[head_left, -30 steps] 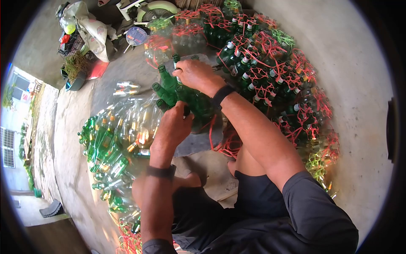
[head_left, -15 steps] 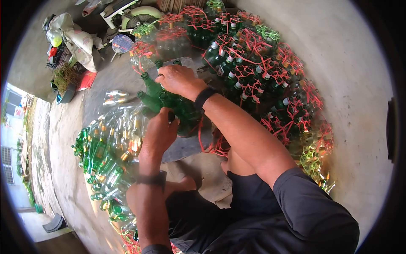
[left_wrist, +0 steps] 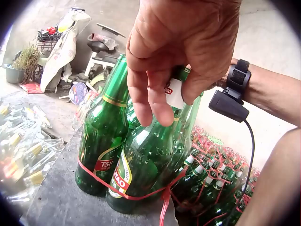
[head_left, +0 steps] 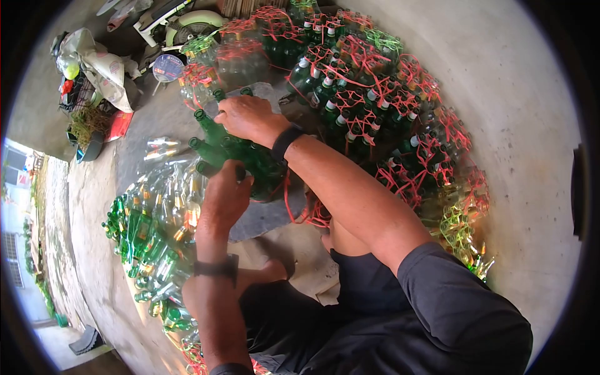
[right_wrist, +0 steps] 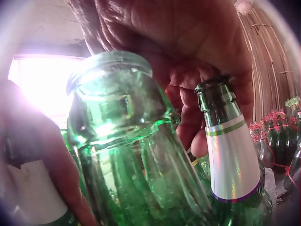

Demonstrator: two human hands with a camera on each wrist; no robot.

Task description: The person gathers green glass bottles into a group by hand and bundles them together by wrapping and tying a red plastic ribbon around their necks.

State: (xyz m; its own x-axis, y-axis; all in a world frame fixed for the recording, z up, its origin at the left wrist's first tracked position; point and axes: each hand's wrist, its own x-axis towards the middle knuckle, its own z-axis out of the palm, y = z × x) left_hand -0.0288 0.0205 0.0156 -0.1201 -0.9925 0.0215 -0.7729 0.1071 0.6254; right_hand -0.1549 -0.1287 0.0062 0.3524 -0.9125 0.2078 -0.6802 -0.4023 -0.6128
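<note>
A cluster of green glass bottles (head_left: 215,132) stands on a dark slab in front of me. Red plastic cord (left_wrist: 150,194) runs round their lower bodies and has a knotted tail at the front. My left hand (head_left: 226,197) grips the neck of a near bottle (left_wrist: 146,162), its fingers and thumb hanging down either side in the left wrist view. My right hand (head_left: 250,117) holds the far side of the cluster by the necks. Its fingers curl behind a bottle with a white neck label (right_wrist: 233,160) in the right wrist view; the exact grip is partly hidden.
Bundles of bottles tied with red cord (head_left: 369,94) crowd the right side. Loose bottles (head_left: 147,228) lie heaped on the left. Beyond are a round fan-shaped sign (head_left: 167,67), a potted plant (head_left: 87,125) and a scooter (head_left: 194,28). Loose red cord (head_left: 309,215) lies beside the slab.
The whole head view has shifted, so hands and bottles appear farther left. Both hands keep nearly the same hold on the cluster.
</note>
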